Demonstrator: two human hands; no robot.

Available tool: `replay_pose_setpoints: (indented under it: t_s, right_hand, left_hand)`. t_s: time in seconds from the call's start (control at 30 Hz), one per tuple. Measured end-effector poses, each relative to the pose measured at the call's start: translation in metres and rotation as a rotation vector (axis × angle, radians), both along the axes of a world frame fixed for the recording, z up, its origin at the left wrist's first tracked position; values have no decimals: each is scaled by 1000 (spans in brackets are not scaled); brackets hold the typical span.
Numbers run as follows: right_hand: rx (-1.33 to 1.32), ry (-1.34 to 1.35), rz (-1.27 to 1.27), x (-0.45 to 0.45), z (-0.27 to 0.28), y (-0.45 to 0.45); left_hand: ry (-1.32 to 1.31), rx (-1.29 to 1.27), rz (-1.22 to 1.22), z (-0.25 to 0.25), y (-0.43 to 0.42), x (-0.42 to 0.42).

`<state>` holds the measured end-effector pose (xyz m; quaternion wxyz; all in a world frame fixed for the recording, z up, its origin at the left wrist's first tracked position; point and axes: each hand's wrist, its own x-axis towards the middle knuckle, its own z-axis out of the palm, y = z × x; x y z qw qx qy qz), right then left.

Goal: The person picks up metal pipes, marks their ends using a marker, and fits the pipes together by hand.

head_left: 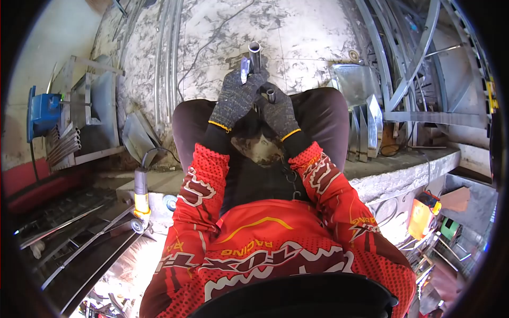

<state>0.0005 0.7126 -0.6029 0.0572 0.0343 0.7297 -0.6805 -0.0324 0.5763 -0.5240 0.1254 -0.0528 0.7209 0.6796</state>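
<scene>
Both my hands wear dark grey knit gloves with yellow cuffs and meet in front of me, between my knees. My left hand (236, 95) is closed around a metal tube (254, 50), its round open end facing up at me. Beside the tube, against the same hand, is a small purple-and-white object (245, 70) whose kind I cannot make out. My right hand (278, 108), just below and to the right, is closed on a short narrow dark metal tube (271, 95). The gloves hide the lower parts of both tubes.
Long metal tubes (168, 58) lie on the stained floor at left. A yellow-and-grey angle grinder (141, 204) is by the concrete ledge (408, 175). A blue machine (45, 114) stands far left. Steel frames (413, 69) and sheet-metal pieces (374, 124) are at right.
</scene>
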Motion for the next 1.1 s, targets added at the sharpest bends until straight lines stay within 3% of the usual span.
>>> replay_pose_setpoints:
  t_s: [0.1, 0.2, 0.53, 0.73, 0.8, 0.93, 1.1]
  right_hand:
    - [160, 74, 13, 2, 6, 5]
    - [33, -47, -10, 4, -18, 8]
    - [132, -85, 14, 14, -19, 18]
    - [112, -137, 31, 15, -14, 17]
    - [134, 11, -6, 16, -16, 20]
    - [-74, -135, -58, 13, -7, 22]
    - [-106, -180, -58, 12, 0, 24]
  left_hand:
    - [27, 58, -17, -6, 1, -2]
    - [70, 9, 54, -12, 0, -5]
    - [-20, -78, 27, -19, -4, -4]
    - [93, -31, 117, -19, -3, -3]
    - [84, -36, 103, -19, -7, 0]
    - [95, -111, 172, -16, -5, 12]
    - [193, -82, 183, -21, 2, 21]
